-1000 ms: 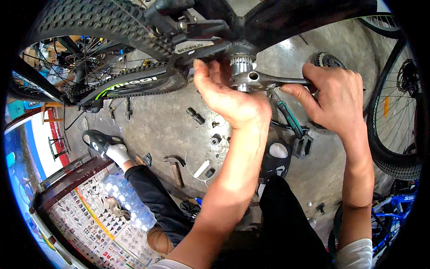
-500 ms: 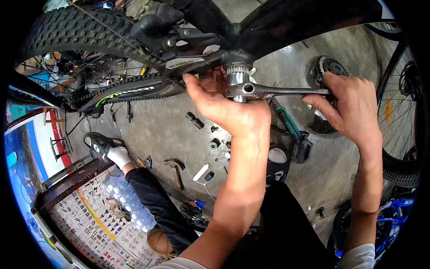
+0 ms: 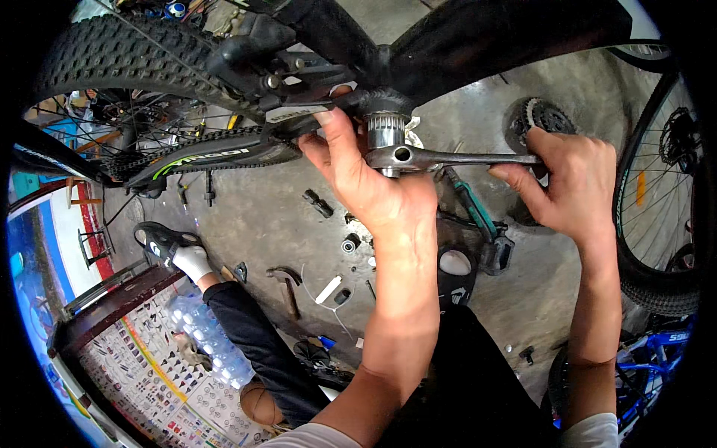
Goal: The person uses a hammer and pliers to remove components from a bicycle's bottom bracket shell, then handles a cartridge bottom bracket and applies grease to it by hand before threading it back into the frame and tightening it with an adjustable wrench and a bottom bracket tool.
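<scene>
A black bicycle frame (image 3: 493, 45) crosses the top of the view. At its bottom bracket sits a silver splined socket tool (image 3: 385, 132), and the head of a steel wrench (image 3: 467, 158) is fitted over its lower end. The wrench handle points right, where my right hand (image 3: 579, 183) is closed around its end. My left hand (image 3: 366, 183) is beside the socket tool, its palm near the wrench head. Its thumb presses against the chainstay (image 3: 299, 116), and a fingertip shows behind that tube; the other fingers are partly hidden.
A knobby rear tyre (image 3: 142, 52) fills the upper left. On the concrete floor lie a hammer (image 3: 285, 291), a teal-handled tool (image 3: 472, 201), a chainring set (image 3: 541, 119) and small parts. Another wheel (image 3: 657, 179) stands at right. A person's foot (image 3: 168, 243) is at left.
My left hand's thumb has moved up onto the chainstay. The bicycle, wrench and both hands appear slightly farther left in the view. My right hand keeps its grip on the wrench.
</scene>
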`<state>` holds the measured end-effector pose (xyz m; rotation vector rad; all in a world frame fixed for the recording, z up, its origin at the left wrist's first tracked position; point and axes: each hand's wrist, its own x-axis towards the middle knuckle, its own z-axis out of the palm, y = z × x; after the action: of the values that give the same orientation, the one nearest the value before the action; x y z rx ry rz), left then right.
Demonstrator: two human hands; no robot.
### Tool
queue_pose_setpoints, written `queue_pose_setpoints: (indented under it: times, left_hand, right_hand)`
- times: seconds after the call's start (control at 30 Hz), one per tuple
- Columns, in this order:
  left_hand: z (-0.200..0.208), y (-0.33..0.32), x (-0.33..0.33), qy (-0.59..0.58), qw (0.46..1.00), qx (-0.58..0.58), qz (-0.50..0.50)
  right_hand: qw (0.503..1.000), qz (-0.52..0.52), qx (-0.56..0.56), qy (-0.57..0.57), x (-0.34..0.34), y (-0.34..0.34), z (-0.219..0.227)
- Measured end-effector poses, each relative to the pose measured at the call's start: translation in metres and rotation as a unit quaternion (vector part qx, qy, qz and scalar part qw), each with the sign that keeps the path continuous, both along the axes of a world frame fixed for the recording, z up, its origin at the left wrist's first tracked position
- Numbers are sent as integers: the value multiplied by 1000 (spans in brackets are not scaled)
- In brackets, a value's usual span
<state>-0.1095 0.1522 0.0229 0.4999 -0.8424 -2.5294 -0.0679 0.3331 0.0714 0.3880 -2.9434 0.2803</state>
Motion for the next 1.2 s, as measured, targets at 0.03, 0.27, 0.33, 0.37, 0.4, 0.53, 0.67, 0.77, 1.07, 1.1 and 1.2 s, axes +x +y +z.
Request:
queue_pose_setpoints:
  times: [0.03,0.27,0.33,0.37,0.4,0.53,0.67,0.77,1.07,1.1,1.2]
  left_hand:
    - [0,-1,0,3,1000,-3,4]
    - [0,0,1,-18,1000,16,1]
    - [-1,-4,1,-8,1000,-5,2]
    - [-1,-4,1,-8,1000,-5,1]
    - [0,-5,1,-19,1000,-8,4]
    - [2,-2,0,-32,999,-6,9]
    - [0,-4,-3,-29,999,-17,16]
    - [0,-4,-2,-36,999,-14,13]
    - [11,-3,-4,-163,984,67,23]
    - [14,0,-4,-149,986,65,21]
    - [19,5,-3,-122,991,49,28]
  right_hand:
    - [1000,-5,-6,11,0,-1,-2]
    - [998,-9,-10,57,1,-3,-5]
    - [998,-11,-17,55,1,-4,-6]
    - [998,-12,-22,51,1,-5,-7]
    - [998,-12,-22,51,1,-6,-8]
    - [996,-10,-24,81,2,-5,-11]
    - [994,-10,-38,97,1,-7,-12]
    - [994,-13,-38,97,3,-5,-11]
    - [1000,-20,-9,6,5,-7,1]
    - [999,-28,-16,-22,5,-6,1]
    - [998,-36,3,-42,4,-5,10]
